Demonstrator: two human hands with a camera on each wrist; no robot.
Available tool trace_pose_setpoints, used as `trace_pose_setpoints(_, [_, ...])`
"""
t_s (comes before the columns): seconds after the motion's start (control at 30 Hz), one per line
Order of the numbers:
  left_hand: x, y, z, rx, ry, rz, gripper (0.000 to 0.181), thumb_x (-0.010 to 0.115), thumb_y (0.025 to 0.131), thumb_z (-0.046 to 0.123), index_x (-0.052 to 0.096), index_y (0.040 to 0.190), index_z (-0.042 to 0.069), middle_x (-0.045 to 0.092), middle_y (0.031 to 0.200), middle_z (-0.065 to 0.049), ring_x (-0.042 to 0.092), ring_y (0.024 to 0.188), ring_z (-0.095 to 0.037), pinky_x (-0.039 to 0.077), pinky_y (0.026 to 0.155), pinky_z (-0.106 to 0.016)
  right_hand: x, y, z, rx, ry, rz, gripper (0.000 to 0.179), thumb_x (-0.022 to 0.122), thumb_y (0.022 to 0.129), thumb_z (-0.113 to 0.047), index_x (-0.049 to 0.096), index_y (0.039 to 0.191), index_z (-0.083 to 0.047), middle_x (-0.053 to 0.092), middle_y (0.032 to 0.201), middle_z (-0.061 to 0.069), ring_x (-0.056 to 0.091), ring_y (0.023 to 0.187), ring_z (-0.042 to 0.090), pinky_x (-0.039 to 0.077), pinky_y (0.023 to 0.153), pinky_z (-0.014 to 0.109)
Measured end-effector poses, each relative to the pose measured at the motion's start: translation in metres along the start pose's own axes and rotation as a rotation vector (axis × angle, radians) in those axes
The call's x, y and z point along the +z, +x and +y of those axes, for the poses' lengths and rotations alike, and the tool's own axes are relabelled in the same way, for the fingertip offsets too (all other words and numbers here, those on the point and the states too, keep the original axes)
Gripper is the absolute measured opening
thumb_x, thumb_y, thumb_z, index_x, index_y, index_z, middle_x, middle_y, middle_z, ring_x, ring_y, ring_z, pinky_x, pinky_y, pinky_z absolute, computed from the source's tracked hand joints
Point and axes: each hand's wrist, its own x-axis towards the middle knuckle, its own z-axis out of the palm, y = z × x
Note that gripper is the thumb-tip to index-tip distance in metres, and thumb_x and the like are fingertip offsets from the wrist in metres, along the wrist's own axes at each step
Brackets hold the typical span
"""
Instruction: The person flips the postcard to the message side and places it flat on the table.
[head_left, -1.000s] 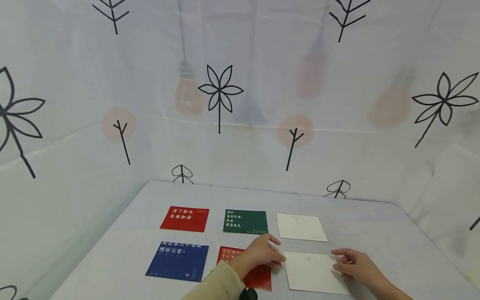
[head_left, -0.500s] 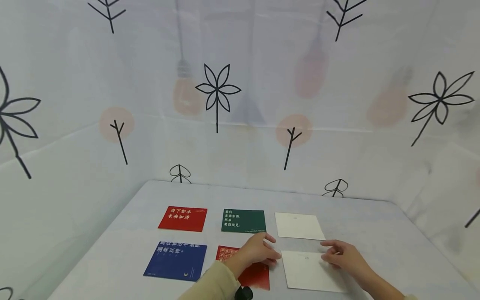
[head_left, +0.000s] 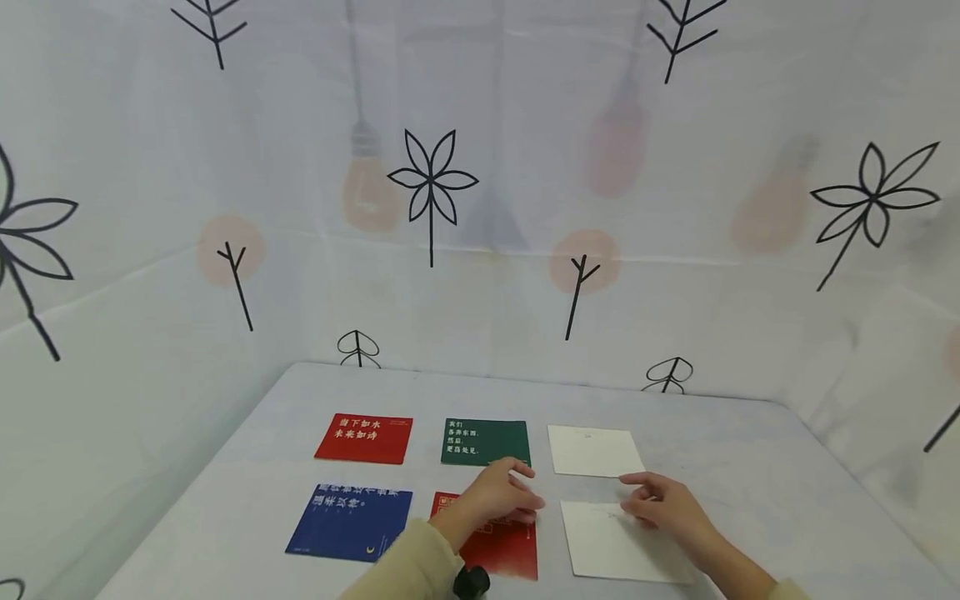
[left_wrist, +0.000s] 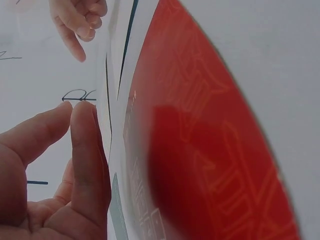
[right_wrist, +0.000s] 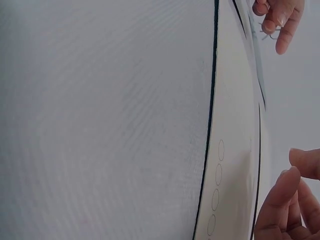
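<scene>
In the head view, my left hand (head_left: 497, 493) hovers over a red card (head_left: 506, 552) with gold lettering in the front row, partly covering it. Its fingers are loosely bent; the left wrist view shows thumb and fingertip close together with nothing between them. My right hand (head_left: 667, 507) is over the far right part of a white card (head_left: 611, 550) at the front right, fingers loosely bent. No object appears between the right fingers (right_wrist: 280, 197) in the right wrist view. Behind lie a green card (head_left: 498, 437) with white writing and another white card (head_left: 592, 454).
On the left of the pale table (head_left: 247, 508) lie a blue card (head_left: 348, 529) in front and a red card (head_left: 367, 446) behind. A white curtain (head_left: 495, 317) with plant drawings encloses the table. A dark round object (head_left: 471, 582) sits at the left cuff.
Both hands have shifted left and slightly away from me, the right hand further over the white card. The cards have not visibly moved apart from the slight shift of the view.
</scene>
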Motion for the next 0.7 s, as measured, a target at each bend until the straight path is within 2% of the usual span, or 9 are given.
trace_pose_setpoints(0.3, [-0.007,-0.004,-0.004,0.017,-0.014,0.001,0.039,0.075,0.078,0.009,0.055,0.111,0.003,0.057,0.084,-0.006,0.065,0.062,-0.016,0.055,0.062,-0.029,0.009,0.002,-0.003,-0.031,0.026,0.019,0.042,0.071,0.075,-0.001,0.059,0.115,0.007,0.055,0.078,0.004,0.054,0.066,0.017,0.049,0.055,0.026])
trace_pose_setpoints(0.7, [-0.021,-0.004,-0.012,0.034,0.033,0.034,0.039,0.074,0.079,0.011,0.055,0.112,0.003,0.058,0.085,-0.006,0.065,0.062,-0.016,0.055,0.062,-0.031,0.023,0.004,-0.012,-0.045,0.107,-0.002,0.042,0.071,0.075,0.001,0.058,0.114,0.009,0.054,0.078,0.005,0.055,0.065,0.017,0.051,0.057,0.028])
